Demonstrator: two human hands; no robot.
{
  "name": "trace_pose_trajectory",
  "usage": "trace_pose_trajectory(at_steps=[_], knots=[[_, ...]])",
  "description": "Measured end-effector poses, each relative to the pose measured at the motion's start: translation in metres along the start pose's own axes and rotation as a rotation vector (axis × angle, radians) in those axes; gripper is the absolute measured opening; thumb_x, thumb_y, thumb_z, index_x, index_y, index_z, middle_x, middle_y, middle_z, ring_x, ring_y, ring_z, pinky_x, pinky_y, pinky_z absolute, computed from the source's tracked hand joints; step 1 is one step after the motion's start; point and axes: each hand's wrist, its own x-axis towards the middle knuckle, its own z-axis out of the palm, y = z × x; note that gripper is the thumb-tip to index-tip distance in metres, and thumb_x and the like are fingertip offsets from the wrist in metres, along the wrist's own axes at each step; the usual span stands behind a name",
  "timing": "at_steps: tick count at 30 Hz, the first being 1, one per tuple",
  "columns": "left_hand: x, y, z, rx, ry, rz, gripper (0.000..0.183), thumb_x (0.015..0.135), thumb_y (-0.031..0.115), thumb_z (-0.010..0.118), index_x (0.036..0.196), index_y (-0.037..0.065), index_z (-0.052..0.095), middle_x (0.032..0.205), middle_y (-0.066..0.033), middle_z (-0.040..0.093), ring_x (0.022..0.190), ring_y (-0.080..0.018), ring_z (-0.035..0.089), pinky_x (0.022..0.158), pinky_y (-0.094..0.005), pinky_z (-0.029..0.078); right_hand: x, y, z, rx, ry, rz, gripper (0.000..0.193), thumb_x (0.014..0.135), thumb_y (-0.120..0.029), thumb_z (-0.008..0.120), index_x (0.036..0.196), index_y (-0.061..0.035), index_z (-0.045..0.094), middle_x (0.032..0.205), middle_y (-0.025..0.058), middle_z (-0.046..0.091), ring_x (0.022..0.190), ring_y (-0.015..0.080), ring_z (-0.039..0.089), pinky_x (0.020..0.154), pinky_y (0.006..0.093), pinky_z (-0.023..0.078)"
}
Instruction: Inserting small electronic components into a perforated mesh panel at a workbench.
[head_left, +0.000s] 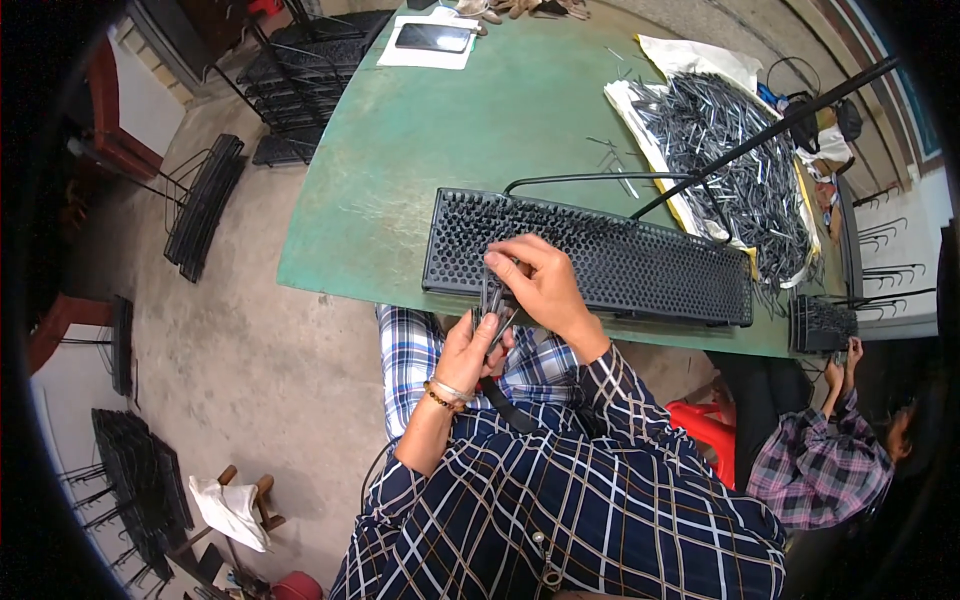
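A long black perforated board (650, 265) lies along the near edge of the green table, with a bent rod frame attached behind it. Small dark ends stick up from many holes in its left part. Below the board's front edge, my left hand (472, 352) is closed around a bunch of thin dark strips (491, 298) pointing upward. My right hand (545, 283) is over the board's left part, thumb and forefinger pinched together at the top of a strip from that bunch. Its other fingers are curled, and the exact tip contact is partly hidden.
On the green table (390, 170), an opened sack (640, 130) holds a heap of similar strips (720, 150); a few lie loose beside it. A phone (433, 37) rests on white paper at the back. To the right another person (825, 450) handles a similar board (825, 325). Racks stand left.
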Motion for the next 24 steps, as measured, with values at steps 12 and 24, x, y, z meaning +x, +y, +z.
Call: trace_pose_trajectory(at_steps=[12,24], knots=[[0.0,-0.005,-0.014,0.006,0.091,0.013,0.025,0.097,0.031,0.044,0.1,0.007,0.053,0.074,-0.0012,0.056,0.051,-0.0042,0.038,0.04,-0.0172,0.027,0.022,-0.006,0.017,0.429,0.008,0.277,0.018,0.083,-0.015,0.067,0.094,-0.0003,0.068,0.073,0.001,0.065,0.053,0.0025,0.048,0.045,0.0179,0.036],[-0.006,0.0,-0.028,-0.065,0.181,-0.039,0.029,0.098,0.031,0.044,0.11,0.005,0.052,0.078,-0.0028,0.055,0.052,-0.005,0.038,0.04,-0.0166,0.028,0.039,-0.006,0.055,0.157,0.054,-0.146,0.013,0.081,-0.01,0.066,0.089,0.0007,0.067,0.077,0.0096,0.065,0.063,0.0145,0.06,0.056,0.0262,0.046]])
